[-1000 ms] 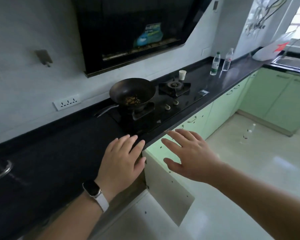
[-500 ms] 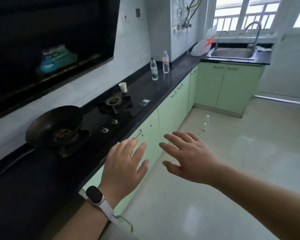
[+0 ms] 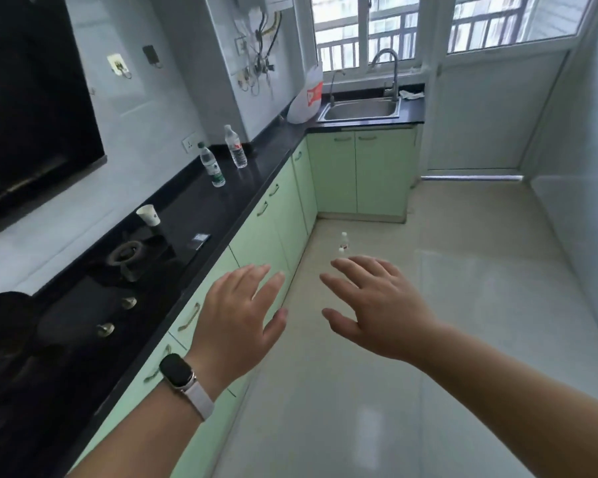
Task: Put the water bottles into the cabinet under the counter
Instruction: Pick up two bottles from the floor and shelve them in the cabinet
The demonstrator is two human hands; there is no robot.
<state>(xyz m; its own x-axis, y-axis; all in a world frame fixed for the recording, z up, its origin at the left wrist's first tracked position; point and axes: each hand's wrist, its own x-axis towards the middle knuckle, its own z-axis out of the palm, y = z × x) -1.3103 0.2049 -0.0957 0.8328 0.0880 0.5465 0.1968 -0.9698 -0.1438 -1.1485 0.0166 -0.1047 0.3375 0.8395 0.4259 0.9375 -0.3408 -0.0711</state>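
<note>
Two upright water bottles, a green-labelled bottle (image 3: 213, 166) and a red-labelled bottle (image 3: 235, 147), stand near each other on the black bench (image 3: 270, 150). The left hand (image 3: 237, 317) and right hand (image 3: 377, 305) hover apart, fingers spread, holding nothing. The green cabinet doors (image 3: 270, 232) below are closed.

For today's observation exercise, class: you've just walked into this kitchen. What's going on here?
A person stands in a kitchen with the left hand and right hand stretched forward, both open and holding nothing. A green-labelled water bottle and a second water bottle stand upright on the black counter, further along and untouched. What look like small bottles stand on the floor beyond the right hand. The green cabinet doors in view are closed.
</note>
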